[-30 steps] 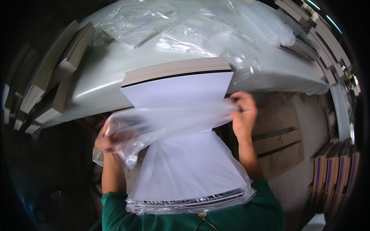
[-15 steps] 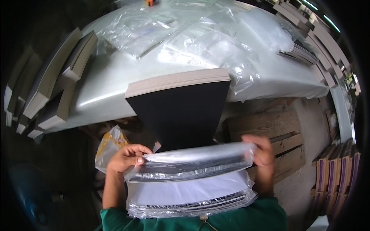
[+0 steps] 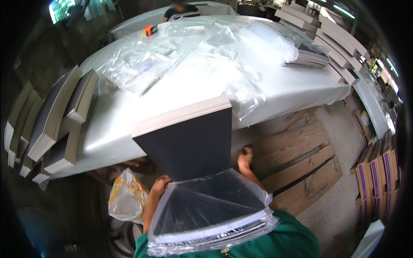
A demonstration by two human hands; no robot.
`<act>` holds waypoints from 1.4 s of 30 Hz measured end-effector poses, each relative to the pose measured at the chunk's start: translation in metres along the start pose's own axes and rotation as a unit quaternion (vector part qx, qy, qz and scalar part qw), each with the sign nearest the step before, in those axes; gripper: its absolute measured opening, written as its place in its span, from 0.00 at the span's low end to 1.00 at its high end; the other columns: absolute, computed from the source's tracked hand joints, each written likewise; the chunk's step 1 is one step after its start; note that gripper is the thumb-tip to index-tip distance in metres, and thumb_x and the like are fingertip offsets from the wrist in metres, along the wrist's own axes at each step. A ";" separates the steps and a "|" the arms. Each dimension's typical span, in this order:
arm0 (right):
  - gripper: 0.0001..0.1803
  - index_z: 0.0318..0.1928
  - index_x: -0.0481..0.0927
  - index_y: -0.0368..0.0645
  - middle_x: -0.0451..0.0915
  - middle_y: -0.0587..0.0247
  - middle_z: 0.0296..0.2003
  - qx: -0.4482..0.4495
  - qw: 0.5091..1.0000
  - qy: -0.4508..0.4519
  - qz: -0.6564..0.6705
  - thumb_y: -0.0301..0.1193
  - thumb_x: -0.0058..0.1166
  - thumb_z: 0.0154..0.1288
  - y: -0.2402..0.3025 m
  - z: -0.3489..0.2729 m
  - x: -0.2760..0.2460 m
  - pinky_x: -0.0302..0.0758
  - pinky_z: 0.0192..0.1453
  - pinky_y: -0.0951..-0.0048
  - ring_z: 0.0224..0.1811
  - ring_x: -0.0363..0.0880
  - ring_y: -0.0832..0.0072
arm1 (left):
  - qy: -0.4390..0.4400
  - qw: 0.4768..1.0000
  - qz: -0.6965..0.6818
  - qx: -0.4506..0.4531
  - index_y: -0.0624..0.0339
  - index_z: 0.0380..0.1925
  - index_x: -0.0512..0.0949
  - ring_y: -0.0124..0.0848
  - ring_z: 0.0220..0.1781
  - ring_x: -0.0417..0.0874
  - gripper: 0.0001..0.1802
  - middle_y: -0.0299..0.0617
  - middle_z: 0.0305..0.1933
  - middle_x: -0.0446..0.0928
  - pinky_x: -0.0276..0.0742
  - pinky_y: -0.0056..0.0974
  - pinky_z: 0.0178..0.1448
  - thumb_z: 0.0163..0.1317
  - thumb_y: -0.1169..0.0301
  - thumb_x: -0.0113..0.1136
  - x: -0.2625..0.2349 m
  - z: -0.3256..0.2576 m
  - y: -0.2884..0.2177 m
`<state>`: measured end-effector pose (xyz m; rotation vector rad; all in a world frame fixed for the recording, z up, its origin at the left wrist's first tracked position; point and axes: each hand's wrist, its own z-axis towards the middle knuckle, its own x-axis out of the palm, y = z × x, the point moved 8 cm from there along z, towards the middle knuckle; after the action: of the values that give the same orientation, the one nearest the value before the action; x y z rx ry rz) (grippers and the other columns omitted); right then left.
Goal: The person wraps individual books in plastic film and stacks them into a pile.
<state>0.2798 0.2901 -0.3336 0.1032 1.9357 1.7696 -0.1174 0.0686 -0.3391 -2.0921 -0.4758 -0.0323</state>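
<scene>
A thick stack of black-faced boards with pale edges (image 3: 185,144) rises in front of me at the table's near edge. Below it, a black sheet in a clear plastic bag (image 3: 206,202) lies flat toward my body. My left hand (image 3: 161,185) is closed at the bag's far left corner, its fingertips partly hidden. Beyond the far right corner, my right hand (image 3: 245,158) has its fingers curled in, with nothing visible in them. More bagged sheets with white and dark edges (image 3: 211,234) are piled against my green top.
Loose clear plastic (image 3: 133,64) and an orange tape dispenser (image 3: 149,30) lie on the covered table (image 3: 112,124). Board stacks (image 3: 56,114) stand left. A plastic bag with yellow tape (image 3: 128,195) hangs below; a wooden pallet (image 3: 297,159) and cartons (image 3: 376,170) are right. A person (image 3: 180,9) is beyond.
The bagged sheet, lifted between my hands before, now lies flat with its black face showing. My right hand has moved away from it, forward and left. The view has tilted up.
</scene>
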 end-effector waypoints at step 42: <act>0.06 0.36 0.72 0.39 0.68 0.77 0.20 -0.145 0.875 0.362 0.288 0.29 0.49 0.61 0.315 -0.091 -0.064 0.56 0.18 0.90 0.17 0.59 0.93 | -0.033 0.917 0.202 0.341 0.64 0.31 0.72 0.21 0.31 0.71 0.07 0.33 0.28 0.73 0.66 0.27 0.39 0.53 0.72 0.55 0.096 -0.189 -0.252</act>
<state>0.2092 0.2288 -0.0127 -0.1256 2.2371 2.7895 -0.0849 0.0618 -0.0119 -1.4613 -0.0567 0.3939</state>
